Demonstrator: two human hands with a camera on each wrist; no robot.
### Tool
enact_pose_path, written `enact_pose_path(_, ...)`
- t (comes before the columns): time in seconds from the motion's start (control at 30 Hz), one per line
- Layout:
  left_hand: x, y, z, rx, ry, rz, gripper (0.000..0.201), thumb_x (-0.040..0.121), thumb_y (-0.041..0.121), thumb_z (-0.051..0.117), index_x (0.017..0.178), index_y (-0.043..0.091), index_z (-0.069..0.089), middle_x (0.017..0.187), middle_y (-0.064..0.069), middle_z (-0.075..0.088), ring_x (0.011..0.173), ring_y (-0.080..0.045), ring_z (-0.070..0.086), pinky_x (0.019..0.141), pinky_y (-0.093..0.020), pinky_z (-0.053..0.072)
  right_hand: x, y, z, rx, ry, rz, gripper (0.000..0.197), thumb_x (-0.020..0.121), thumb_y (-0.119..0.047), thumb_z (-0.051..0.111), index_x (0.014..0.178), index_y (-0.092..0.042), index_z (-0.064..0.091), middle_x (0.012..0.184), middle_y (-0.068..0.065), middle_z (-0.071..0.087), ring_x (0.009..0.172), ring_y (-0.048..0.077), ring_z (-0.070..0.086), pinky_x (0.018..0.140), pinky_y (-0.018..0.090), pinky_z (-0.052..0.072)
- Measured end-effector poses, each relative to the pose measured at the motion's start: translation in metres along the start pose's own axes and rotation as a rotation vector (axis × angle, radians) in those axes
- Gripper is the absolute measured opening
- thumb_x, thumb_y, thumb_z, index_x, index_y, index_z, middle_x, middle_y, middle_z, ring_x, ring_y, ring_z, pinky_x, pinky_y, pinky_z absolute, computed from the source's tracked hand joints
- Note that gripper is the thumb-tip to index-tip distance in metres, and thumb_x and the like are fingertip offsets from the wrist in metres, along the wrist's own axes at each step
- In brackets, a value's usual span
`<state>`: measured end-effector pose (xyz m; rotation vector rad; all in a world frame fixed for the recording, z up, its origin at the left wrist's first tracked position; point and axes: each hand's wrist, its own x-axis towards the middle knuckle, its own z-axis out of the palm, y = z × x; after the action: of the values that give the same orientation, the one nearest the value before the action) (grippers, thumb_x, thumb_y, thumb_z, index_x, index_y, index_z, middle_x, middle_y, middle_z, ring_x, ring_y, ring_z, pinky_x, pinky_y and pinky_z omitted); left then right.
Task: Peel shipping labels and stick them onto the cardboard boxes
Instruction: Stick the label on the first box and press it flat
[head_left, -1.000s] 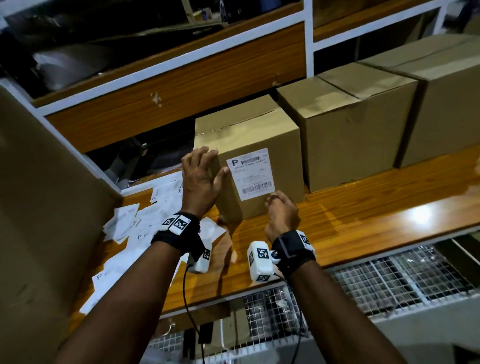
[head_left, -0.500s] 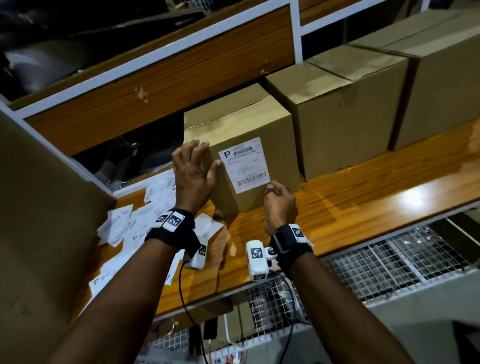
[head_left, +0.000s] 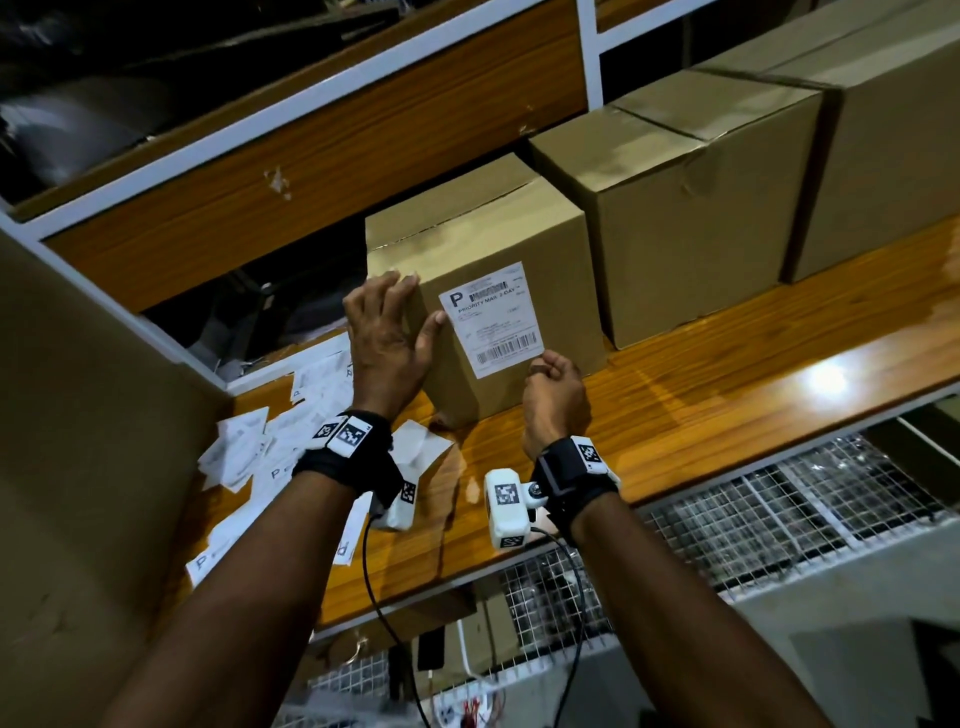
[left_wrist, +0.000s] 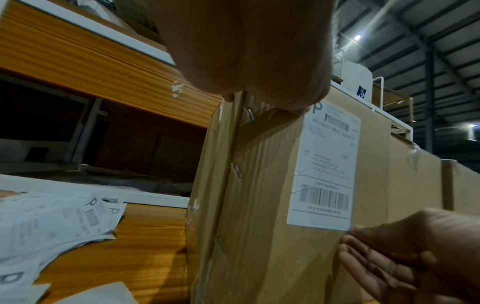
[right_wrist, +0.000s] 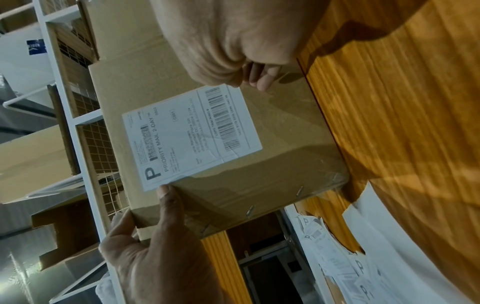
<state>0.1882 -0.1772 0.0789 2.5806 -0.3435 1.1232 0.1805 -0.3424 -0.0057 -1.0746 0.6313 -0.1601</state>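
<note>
While my left hand (head_left: 387, 338) braces the stiff, light-looking box (head_left: 498, 244) with flat fingers, my right hand (head_left: 553, 392), loosely curled and empty, nudges the thin label (head_left: 491, 319) at its corner.

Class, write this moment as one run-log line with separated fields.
left hand: steadies labelled box corner | right hand: curled at shipping label lower corner | neighbouring boxes: unlabelled faces

Black wristbands (head_left: 343, 460), white marker-tagged cameras (head_left: 506, 509), cables (head_left: 379, 597).
</note>
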Motion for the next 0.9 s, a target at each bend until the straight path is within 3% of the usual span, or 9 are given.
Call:
enact_pose_path(0.17,0.000,0.001,-0.002,0.000,-0.025,-0.015,0.052,0.093,0.039,0.070,0.137,0.018,0.052,0.140,-0.012,0.051,0.128,-0.034,0.039,0.107,-0.044,0.041,0.001,-0.001,0.002,-0.028,-0.013,-0.006,0.030,0.094,-0.002,0.064,0.117,-0.022,0.070,0.109,-0.005,0.073,0.094,0.008,0.064,0.060,0.004,0.042)
enact_pose_path(0.2,0.000,0.001,-0.002,0.001,-0.027,-0.015,0.052,0.093,0.039,0.070,0.137,0.017,0.052,0.140,-0.013,0.051,0.128,-0.034,0.039,0.107,-0.044,0.041,0.001,-0.001,0.001,-0.046,-0.013,-0.017,0.029,0.094,-0.004,0.065,0.115,-0.023,0.070,0.110,-0.005,0.073,0.095,0.009,0.065,0.064,0.005,0.044)
enact_pose_path(0.3,0.001,0.001,-0.003,0.011,-0.032,-0.007,0.053,0.093,0.040,0.070,0.137,0.015,0.053,0.140,-0.014,0.051,0.128,-0.035,0.040,0.107,-0.043,0.039,0.001,-0.001,0.000,-0.116,0.000,-0.029,0.023,0.094,-0.014,0.067,0.104,-0.034,0.067,0.109,-0.009,0.074,0.101,0.013,0.067,0.088,0.027,0.055)
enact_pose_path(0.37,0.000,0.001,-0.002,0.010,-0.025,-0.008,0.053,0.093,0.039,0.071,0.137,0.014,0.054,0.139,-0.015,0.052,0.127,-0.035,0.040,0.106,-0.042,0.040,0.004,-0.001,-0.001,-0.137,-0.006,-0.029,0.021,0.095,-0.016,0.067,0.103,-0.035,0.067,0.109,-0.009,0.074,0.102,0.014,0.067,0.093,0.034,0.056)
enact_pose_path(0.57,0.000,0.001,0.000,0.004,-0.017,-0.010,0.052,0.093,0.039,0.070,0.136,0.014,0.054,0.139,-0.014,0.051,0.126,-0.035,0.040,0.105,-0.046,0.042,0.012,0.004,-0.008,-0.174,-0.030,-0.033,0.020,0.094,-0.020,0.068,0.085,-0.036,0.062,0.102,-0.009,0.074,0.094,0.016,0.069,0.082,0.035,0.058)
enact_pose_path(0.67,0.000,0.001,0.000,0.006,-0.014,-0.007,0.052,0.093,0.038,0.070,0.136,0.016,0.052,0.139,-0.014,0.051,0.126,-0.034,0.039,0.105,-0.046,0.041,0.014,0.005,-0.010,-0.158,0.004,-0.021,0.019,0.090,-0.016,0.070,0.085,-0.032,0.061,0.101,-0.004,0.072,0.095,0.020,0.069,0.085,0.040,0.058)
enact_pose_path(0.73,-0.001,0.001,0.000,0.012,-0.016,-0.006,0.052,0.093,0.038,0.070,0.136,0.018,0.051,0.139,-0.014,0.051,0.126,-0.034,0.039,0.105,-0.044,0.041,0.014,0.004,-0.010,-0.130,0.018,-0.023,0.016,0.088,-0.023,0.076,0.094,-0.031,0.062,0.105,-0.003,0.072,0.094,0.018,0.070,0.082,0.036,0.058)
enact_pose_path(0.8,0.000,0.001,0.000,0.017,-0.019,-0.011,0.053,0.093,0.038,0.070,0.137,0.017,0.050,0.140,-0.015,0.051,0.127,-0.034,0.039,0.106,-0.044,0.040,0.015,0.002,-0.009,-0.084,0.013,-0.024,0.023,0.087,-0.029,0.080,0.103,-0.031,0.064,0.102,-0.007,0.073,0.089,0.011,0.070,0.072,0.025,0.054)
enact_pose_path(0.9,-0.001,0.002,0.000,0.018,-0.019,-0.021,0.053,0.093,0.038,0.071,0.137,0.017,0.051,0.141,-0.015,0.050,0.128,-0.033,0.038,0.107,-0.044,0.040,0.018,0.001,-0.009,-0.031,-0.016,-0.016,0.021,0.084,-0.031,0.084,0.093,-0.032,0.065,0.091,-0.014,0.073,0.083,0.002,0.067,0.064,0.017,0.047)
